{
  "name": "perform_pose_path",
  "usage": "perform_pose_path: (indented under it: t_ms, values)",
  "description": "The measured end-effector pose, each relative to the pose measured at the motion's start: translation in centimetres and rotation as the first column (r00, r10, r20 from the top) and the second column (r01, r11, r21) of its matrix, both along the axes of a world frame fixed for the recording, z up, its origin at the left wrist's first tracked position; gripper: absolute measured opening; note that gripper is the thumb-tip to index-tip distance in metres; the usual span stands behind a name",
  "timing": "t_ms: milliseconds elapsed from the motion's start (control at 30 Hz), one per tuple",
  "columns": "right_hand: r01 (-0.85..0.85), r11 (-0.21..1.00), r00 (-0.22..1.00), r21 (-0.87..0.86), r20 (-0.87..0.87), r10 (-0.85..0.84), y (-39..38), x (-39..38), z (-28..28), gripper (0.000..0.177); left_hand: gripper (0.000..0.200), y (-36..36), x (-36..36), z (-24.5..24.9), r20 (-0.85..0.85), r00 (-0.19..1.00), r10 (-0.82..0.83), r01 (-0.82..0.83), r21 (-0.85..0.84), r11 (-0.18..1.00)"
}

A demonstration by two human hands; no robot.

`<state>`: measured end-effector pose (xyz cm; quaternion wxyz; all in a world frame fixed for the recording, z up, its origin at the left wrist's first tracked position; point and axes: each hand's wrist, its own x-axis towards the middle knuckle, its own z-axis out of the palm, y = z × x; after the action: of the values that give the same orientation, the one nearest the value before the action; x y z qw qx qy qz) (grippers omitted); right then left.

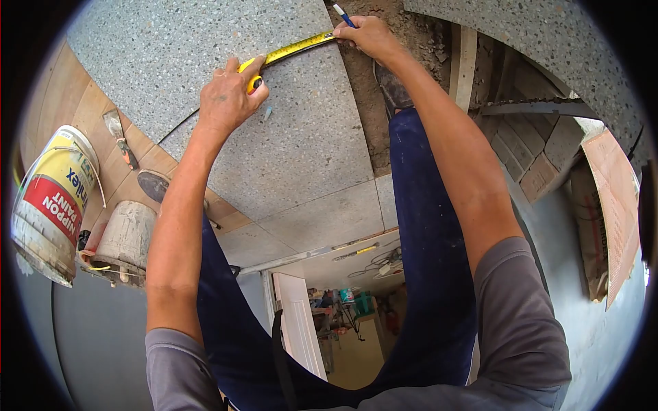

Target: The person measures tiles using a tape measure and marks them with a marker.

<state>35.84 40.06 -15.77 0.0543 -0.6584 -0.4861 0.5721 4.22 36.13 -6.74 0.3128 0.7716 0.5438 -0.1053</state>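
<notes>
- While two bare hands work at the top of the frame, a speckled grey slab (295, 157) fills the upper middle.
- Right of that slab, a strip of bare soil (370, 123) runs down from the top edge.
- At the far right, a brown sack (585, 219) bears red letters too dim to read for certain.
- On the far left leans a paint bucket (51, 192), its label upside down to the viewer: "NIPPON PAINT" in white on red, and "nilex" in blue on yellow, the word's start out of sight.
- Just beside it, a smaller, grimy bucket (127, 233) shows no writing I can read.
- Across the slab at top centre stretches a yellow tape measure (295, 48), its printed figures too small to make out.
- The left hand (226, 96) is curled around the tape's case, thumb and forefinger on either side.
- The right hand (373, 35) pinches the tape's free end by the slab's right edge.
- A scraper (121, 140) lies on tan tiles at left.
- A blue pen with a white end (345, 15) sticks up from the right hand's fingers.
</notes>
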Motion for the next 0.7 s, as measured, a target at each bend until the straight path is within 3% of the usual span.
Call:
perform_pose_path:
  t_ms: [133, 233, 333, 433, 533, 633, 700]
  values:
    - [-0.082, 0.996, 0.996, 0.037, 0.021, 0.081, 0.1, 0.3, -0.4, 0.024, 0.051, -0.1, 0.2, -0.3, 0.008, 1.0, 0.026, -0.026, -0.016, 1.0]
    - [0.135, 0.991, 0.99, -0.024, -0.041, -0.135, 0.7, 0.1, 2.0, 0.025, 0.05, 0.3, 0.3, -0.3, -0.003, 1.0, 0.026, -0.026, -0.032, 0.999]
    - [0.5, 0.859, 0.857, -0.107, -0.079, -0.509, 2.2, -0.6, 5.7, 0.027, 0.048, 0.3, 0.2, -0.3, -0.017, 0.999, 0.03, -0.031, -0.044, 0.999]
    - [0.483, 0.869, 0.875, -0.105, 0.045, -0.481, 2.8, -0.3, 7.6, 0.03, 0.049, 0.4, 0.2, -0.4, -0.012, 1.0, 0.02, -0.021, -0.036, 0.999]
    - [0.554, 0.81, 0.786, -0.193, -0.198, -0.585, 2.7, -1.4, 8.7, 0.029, 0.048, 0.5, 0.3, -0.1, -0.041, 0.999, 0.018, -0.02, -0.053, 0.998]
    - [0.509, 0.858, 0.774, -0.07, -0.398, -0.492, 1.3, -1.3, 5.8, 0.023, 0.048, 0.5, 0.3, -0.3, -0.035, 0.999, 0.017, -0.019, -0.052, 0.998]
    - [0.405, 0.913, 0.864, -0.058, -0.302, -0.403, 1.5, -1.6, 6.0, 0.02, 0.047, 0.5, 0.2, -0.4, -0.033, 0.999, 0.021, -0.022, -0.056, 0.998]
